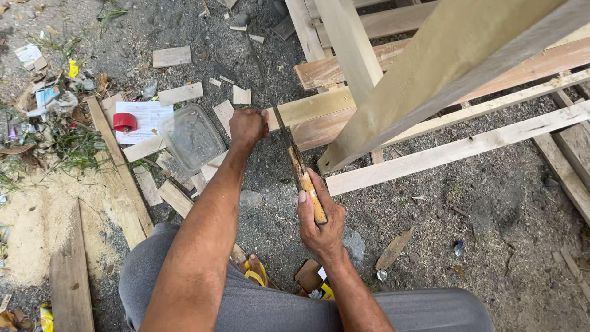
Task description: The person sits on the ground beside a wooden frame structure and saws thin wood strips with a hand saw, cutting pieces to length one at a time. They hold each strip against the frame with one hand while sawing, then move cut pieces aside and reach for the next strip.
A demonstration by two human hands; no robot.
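- The right hand [321,224] is clenched around the wooden handle of a hand saw [289,144]; thumb lies along the grip, pointing toward the blade.
- The saw blade is long, thin, dark metal. It runs away from the person and crosses the end of a pale wooden slat [307,109].
- The left hand [247,126] is closed over the free end of that slat, just beside the blade, pressing it down.
- The slat rests on a slatted wooden frame [467,144] lying on the ground; a thick upright post [430,74] leans across the view above it.
- Handling judgement, saw: light, but the thin blade likely flexes sideways. Hold at the handle only; the toothed edge is sharp.
- Handling judgement, slat: stiff, dry, rough-sawn softwood, light. Splinters likely on cut edges. Grip on the flat faces, well clear of the cut line.
- Ground [491,221]: grey gravel and dirt, uneven, strewn with short rectangular offcuts [179,94].
- A clear plastic container [192,136] with rounded corners sits near the left hand.
- A red tape roll [125,121] lies on a white paper sheet [147,120].
- A sawdust pile [37,215] lies at far left, fine and pale.
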